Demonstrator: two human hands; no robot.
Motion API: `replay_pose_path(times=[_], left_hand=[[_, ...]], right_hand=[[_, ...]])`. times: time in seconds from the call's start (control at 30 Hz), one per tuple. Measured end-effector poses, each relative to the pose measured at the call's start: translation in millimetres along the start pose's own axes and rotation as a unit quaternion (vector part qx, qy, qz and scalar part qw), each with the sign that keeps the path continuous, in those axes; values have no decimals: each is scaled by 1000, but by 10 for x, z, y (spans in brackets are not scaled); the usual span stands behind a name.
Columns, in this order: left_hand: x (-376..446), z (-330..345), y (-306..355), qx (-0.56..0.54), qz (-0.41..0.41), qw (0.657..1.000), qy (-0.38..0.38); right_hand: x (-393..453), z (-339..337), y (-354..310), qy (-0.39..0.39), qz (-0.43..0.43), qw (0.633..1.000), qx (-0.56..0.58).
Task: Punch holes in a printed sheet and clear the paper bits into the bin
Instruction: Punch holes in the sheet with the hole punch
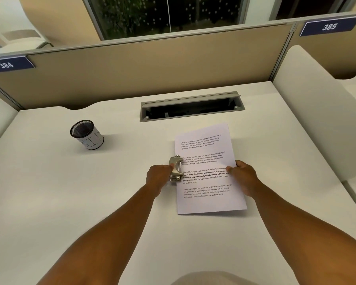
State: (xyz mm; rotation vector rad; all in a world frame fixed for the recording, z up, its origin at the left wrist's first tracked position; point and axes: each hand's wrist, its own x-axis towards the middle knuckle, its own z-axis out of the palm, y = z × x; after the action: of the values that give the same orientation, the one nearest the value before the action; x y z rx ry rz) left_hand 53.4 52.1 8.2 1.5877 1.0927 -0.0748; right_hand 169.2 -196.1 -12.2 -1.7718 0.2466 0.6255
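Note:
A white printed sheet (206, 161) with several text paragraphs lies on the desk, slightly turned. A metal hole punch (176, 168) sits on the sheet's left edge, about midway along it. My left hand (158, 177) grips the punch from the left side. My right hand (244, 176) pinches the sheet's right edge, thumb on top of the paper. A small black mesh cup wrapped in white paper marked "BIN" (86, 135) stands at the far left of the desk, well apart from both hands.
The white desk (90, 202) is bounded by a tan partition at the back and white side panels. An open grey cable tray (191, 106) is set into the desk just beyond the sheet.

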Motion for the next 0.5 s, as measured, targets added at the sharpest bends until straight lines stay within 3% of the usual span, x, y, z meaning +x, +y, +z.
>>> replay_pose_path(times=[0.5], left_hand=[[21,63,-66,19,3,1000,10]], right_hand=[[59,-28,74,7,8,1000,-2]])
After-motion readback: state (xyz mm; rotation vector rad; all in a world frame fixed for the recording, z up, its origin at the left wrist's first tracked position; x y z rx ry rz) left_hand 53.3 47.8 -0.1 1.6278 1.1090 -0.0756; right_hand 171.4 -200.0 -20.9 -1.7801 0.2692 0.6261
